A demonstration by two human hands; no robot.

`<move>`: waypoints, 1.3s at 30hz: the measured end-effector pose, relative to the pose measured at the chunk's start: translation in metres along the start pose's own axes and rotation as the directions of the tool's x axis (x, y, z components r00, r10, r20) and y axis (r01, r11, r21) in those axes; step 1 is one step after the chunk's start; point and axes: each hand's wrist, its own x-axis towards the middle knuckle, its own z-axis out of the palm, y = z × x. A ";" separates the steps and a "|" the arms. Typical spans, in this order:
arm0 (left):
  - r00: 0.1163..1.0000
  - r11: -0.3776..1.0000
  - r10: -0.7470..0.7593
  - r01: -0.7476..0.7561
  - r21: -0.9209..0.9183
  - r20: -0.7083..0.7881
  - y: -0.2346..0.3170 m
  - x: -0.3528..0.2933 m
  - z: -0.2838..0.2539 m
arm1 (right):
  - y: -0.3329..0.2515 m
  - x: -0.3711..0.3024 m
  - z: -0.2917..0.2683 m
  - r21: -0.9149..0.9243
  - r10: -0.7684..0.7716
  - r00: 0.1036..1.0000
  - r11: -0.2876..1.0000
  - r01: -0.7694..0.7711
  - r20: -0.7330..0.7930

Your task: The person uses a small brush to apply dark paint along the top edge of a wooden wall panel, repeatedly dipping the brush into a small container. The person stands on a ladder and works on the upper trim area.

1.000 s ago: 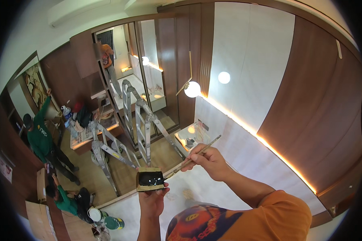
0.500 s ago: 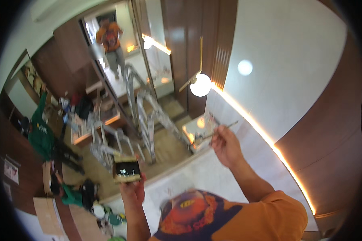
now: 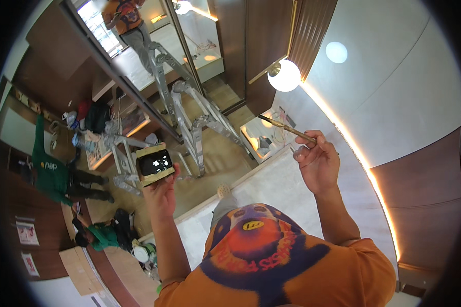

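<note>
My left hand (image 3: 161,194) is closed around a small open box-like container (image 3: 149,151) with a yellowish rim. Dark, glossy liquid, apparently paint, fills it and catches bright reflections. Raised on the right, my right hand (image 3: 320,161) pinches a slim paintbrush (image 3: 288,128) between thumb and fingers. The brush's dark tip points up and to the left, well apart from the container.
An aluminium folding ladder (image 3: 194,130) stands ahead, before a mirrored sliding door (image 3: 161,77). A lit globe lamp (image 3: 284,75) and a glowing light strip (image 3: 351,135) run along the right wall. Two people in green, one standing (image 3: 51,171), one low down (image 3: 103,235), are at left.
My view has shifted, bringing my shirt and a shoe further into sight. The container sits higher in the picture. The brush has turned in my right hand, its dark tip now up-left.
</note>
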 end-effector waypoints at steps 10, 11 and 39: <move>0.989 0.992 -0.127 0.127 0.010 0.077 -0.016 0.197 -0.020 | 0.021 0.092 0.057 -0.128 -0.145 0.984 0.983 0.131 -0.107; 0.988 0.992 -0.130 0.130 0.007 0.079 -0.017 0.209 -0.021 | 0.021 0.096 0.058 -0.126 -0.181 0.981 0.977 0.171 -0.070; 0.986 0.996 -0.071 0.064 0.054 0.153 -0.113 0.407 0.083 | -0.383 0.527 -0.070 0.120 0.153 0.317 -0.985 0.123 0.936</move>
